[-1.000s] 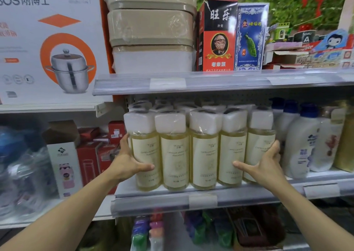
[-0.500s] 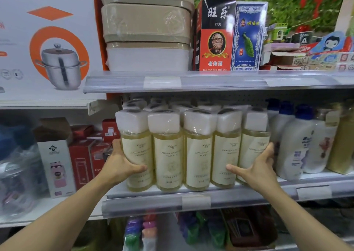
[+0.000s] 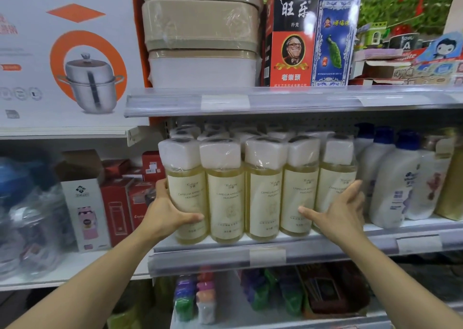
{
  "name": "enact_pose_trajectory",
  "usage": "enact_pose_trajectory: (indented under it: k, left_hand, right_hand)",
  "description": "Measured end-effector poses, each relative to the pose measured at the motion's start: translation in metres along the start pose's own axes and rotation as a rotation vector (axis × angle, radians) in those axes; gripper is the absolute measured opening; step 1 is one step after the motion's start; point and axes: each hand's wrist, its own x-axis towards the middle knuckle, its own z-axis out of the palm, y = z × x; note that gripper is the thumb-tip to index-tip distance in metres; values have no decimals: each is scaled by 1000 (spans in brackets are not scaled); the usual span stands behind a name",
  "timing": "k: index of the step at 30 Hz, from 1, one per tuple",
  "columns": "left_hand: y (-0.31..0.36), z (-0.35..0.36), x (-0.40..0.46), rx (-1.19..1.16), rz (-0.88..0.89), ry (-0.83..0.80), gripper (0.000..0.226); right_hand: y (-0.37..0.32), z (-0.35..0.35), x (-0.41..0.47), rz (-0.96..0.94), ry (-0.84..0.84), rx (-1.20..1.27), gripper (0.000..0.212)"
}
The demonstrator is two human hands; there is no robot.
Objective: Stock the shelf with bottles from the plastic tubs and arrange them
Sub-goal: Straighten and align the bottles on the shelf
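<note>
A front row of several yellow bottles [image 3: 263,203] with white shrink-wrapped caps stands on the middle shelf [image 3: 325,249], with more of the same behind. My left hand [image 3: 167,215] presses the left side of the leftmost bottle [image 3: 188,190], its thumb lying across the front. My right hand [image 3: 343,210] presses the right side of the rightmost bottle [image 3: 335,178], fingers straight up along it and thumb reaching across to the neighbouring bottle. No plastic tub is in view.
White bottles with blue caps [image 3: 393,183] stand directly right of the row. The upper shelf edge [image 3: 275,100] hangs just above the caps. Red and white boxes [image 3: 120,203] fill the shelf to the left. Small colourful goods [image 3: 195,296] sit on the shelf below.
Both hands stay at the two ends of the bottle row. Only my view has shifted slightly.
</note>
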Motion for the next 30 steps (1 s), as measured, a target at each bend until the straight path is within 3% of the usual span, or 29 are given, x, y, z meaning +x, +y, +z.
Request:
enact_pose_trajectory:
  k: [3, 6, 11, 20, 30]
  left_hand:
    - [1, 1, -6, -4, 3, 1, 112]
    - [3, 0, -7, -5, -6, -19, 112]
    - [5, -9, -1, -11, 18, -84, 108]
    - [10, -12, 3, -1, 71, -77, 76]
    - [5, -17, 0, -19, 49, -76, 85]
  right_hand:
    - [-27, 13, -33, -187, 191, -125, 132]
    - [-56, 38, -58, -308, 123, -97, 127]
    - [-81, 75, -70, -250, 71, -39, 136]
    - [-82, 92, -65, -234, 128, -56, 139]
    - [-83, 91, -66, -222, 104, -84, 140]
